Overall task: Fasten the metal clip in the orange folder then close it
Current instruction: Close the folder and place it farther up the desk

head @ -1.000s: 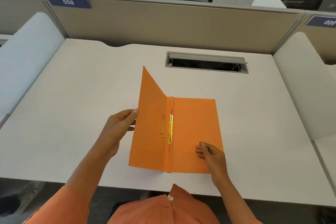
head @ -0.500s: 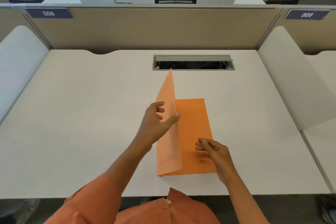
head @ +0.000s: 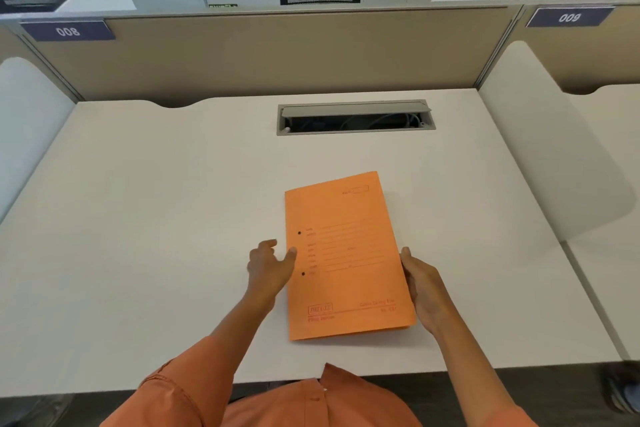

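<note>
The orange folder (head: 346, 260) lies closed and flat on the white desk (head: 156, 218), its printed front cover up, with two small dark holes near its left edge. The metal clip is hidden inside. My left hand (head: 268, 267) rests at the folder's left edge, thumb tip touching the cover, fingers apart. Along the right edge lies my right hand (head: 420, 288), its fingers against the side of the folder. Neither hand clearly grips it.
A grey cable slot (head: 355, 116) is set into the desk beyond the folder. Beige partitions (head: 277, 55) stand at the back, white dividers (head: 554, 149) at both sides. The desk's front edge runs just below the folder.
My left hand swung the front cover over to the right and down, so the folder went from open to closed. My right hand shifted from the inside page to the right edge.
</note>
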### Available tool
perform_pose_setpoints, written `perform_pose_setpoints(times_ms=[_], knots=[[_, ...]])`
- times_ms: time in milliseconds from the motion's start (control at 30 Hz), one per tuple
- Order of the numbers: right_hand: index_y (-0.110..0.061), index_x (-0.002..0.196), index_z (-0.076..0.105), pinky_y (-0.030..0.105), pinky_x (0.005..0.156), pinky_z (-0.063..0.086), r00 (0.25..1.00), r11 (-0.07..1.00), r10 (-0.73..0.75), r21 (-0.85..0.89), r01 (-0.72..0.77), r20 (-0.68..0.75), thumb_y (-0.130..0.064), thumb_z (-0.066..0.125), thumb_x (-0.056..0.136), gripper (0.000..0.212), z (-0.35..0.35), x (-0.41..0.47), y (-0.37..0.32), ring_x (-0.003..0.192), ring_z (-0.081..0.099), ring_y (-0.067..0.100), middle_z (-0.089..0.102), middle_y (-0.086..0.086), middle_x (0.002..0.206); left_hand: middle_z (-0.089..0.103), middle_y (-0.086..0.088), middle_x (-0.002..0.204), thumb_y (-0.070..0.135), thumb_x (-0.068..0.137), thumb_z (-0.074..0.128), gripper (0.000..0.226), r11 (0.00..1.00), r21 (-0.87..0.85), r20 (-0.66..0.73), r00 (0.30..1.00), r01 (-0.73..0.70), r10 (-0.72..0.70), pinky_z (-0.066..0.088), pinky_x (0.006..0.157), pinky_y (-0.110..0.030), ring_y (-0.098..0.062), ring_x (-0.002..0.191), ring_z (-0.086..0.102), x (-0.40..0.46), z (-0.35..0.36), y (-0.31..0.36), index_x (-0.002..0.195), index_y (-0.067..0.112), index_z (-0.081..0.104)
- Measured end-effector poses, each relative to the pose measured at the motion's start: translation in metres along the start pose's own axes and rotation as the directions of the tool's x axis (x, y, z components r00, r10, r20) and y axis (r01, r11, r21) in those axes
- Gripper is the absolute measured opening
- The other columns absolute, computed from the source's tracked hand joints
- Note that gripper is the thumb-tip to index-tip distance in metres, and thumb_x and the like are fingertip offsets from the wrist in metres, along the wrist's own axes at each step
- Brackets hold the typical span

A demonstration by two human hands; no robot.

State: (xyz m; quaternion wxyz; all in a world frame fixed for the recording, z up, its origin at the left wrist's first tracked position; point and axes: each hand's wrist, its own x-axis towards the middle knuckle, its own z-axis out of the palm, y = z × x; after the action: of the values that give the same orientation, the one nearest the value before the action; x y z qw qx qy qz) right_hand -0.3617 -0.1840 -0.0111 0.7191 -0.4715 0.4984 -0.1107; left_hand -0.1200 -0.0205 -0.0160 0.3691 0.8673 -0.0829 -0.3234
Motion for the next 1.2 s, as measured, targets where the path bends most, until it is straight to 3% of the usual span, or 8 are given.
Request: perform_pose_setpoints(times_ms=[100,233,400,567,700,767,900,1200], knots=[[-0.025,0.115,0.077,0.033,0.078,0.057,0.995,0.995,-0.018,-0.103,0.008,-0.098,-0.045,0.054,0.105,0.033,-0.003,0.008,0.009,0.1,0.075,0.02,0.081,-0.002,0.105,0.045,-0.009,0.154,0.046,0.095,0.069,0.067,0.995,-0.05,0.009,0.997,0.082,-0.081,0.046,0.109,-0.049,-0.031,0.138,0.048,0.005,-0.002,-0.02,0.15,0.019,0.042],[-0.021,0.126,0.068,0.024,0.075,0.05,0.972,0.951,-0.123,-0.304,0.058,-0.198,-0.03,0.061,0.103,0.026,0.001,0.012,0.018,0.094,0.062,0.001,0.067,-0.018,0.099,0.055,-0.008,0.139,0.036,0.1,0.065,0.061,0.991,-0.105,0.055,0.996,0.079,-0.073,0.044,0.096,-0.036,-0.022,0.12,0.053,0.002,0.001,-0.028,0.151,0.014,0.04],[-0.014,0.129,0.068,0.026,0.085,0.051,0.916,0.841,-0.294,-0.529,0.113,-0.272,-0.023,0.07,0.097,0.033,0.001,0.019,0.032,0.101,0.064,0.014,0.067,0.0,0.118,0.059,0.005,0.11,0.038,0.101,0.063,0.058,0.987,-0.133,0.121,0.99,0.09,-0.074,0.049,0.103,-0.043,-0.022,0.115,0.057,-0.001,0.006,-0.03,0.15,0.016,0.041],[-0.012,0.133,0.065,0.029,0.09,0.051,0.896,0.737,-0.372,-0.664,0.126,-0.243,-0.022,0.071,0.097,0.038,0.003,0.022,0.038,0.106,0.06,0.014,0.063,0.004,0.127,0.059,0.011,0.104,0.035,0.103,0.062,0.052,0.983,-0.157,0.137,0.988,0.097,-0.075,0.048,0.097,-0.039,-0.021,0.112,0.06,-0.004,0.011,-0.027,0.147,0.016,0.043],[-0.012,0.134,0.064,0.027,0.086,0.052,0.901,0.709,-0.373,-0.695,0.124,-0.221,-0.022,0.072,0.096,0.039,0.004,0.022,0.038,0.102,0.061,0.014,0.065,0.003,0.124,0.064,-0.004,0.123,0.036,0.101,0.063,0.052,0.972,-0.194,0.138,0.985,0.129,-0.103,0.051,0.107,-0.049,-0.026,0.118,0.063,-0.001,0.011,-0.027,0.145,0.014,0.047],[-0.013,0.133,0.065,0.026,0.084,0.051,0.9,0.706,-0.375,-0.698,0.121,-0.224,-0.022,0.072,0.096,0.039,0.003,0.022,0.037,0.1,0.061,0.013,0.066,0.002,0.122,0.066,-0.006,0.129,0.038,0.1,0.062,0.047,0.97,-0.201,0.151,0.983,0.135,-0.105,0.055,0.101,-0.046,-0.024,0.117,0.065,0.001,0.012,-0.027,0.139,0.014,0.054],[-0.013,0.13,0.067,0.024,0.08,0.051,0.899,0.735,-0.366,-0.667,0.12,-0.242,-0.02,0.074,0.094,0.037,0.001,0.022,0.037,0.097,0.064,0.014,0.064,-0.006,0.113,0.075,-0.003,0.114,0.023,0.106,0.056,0.02,0.954,-0.27,0.19,0.979,0.128,-0.078,0.059,0.084,-0.034,-0.018,0.102,0.072,-0.003,0.016,-0.022,0.12,0.015,0.067],[-0.014,0.131,0.066,0.027,0.085,0.052,0.89,0.849,-0.31,-0.518,0.102,-0.334,-0.017,0.075,0.094,0.038,0.001,0.016,0.04,0.105,0.065,0.017,0.067,0.001,0.121,0.072,-0.013,0.118,0.005,0.103,0.06,0.033,0.878,-0.43,0.206,0.97,0.21,-0.132,0.061,0.078,-0.041,-0.028,0.102,0.073,-0.004,0.018,-0.024,0.134,0.015,0.056]])
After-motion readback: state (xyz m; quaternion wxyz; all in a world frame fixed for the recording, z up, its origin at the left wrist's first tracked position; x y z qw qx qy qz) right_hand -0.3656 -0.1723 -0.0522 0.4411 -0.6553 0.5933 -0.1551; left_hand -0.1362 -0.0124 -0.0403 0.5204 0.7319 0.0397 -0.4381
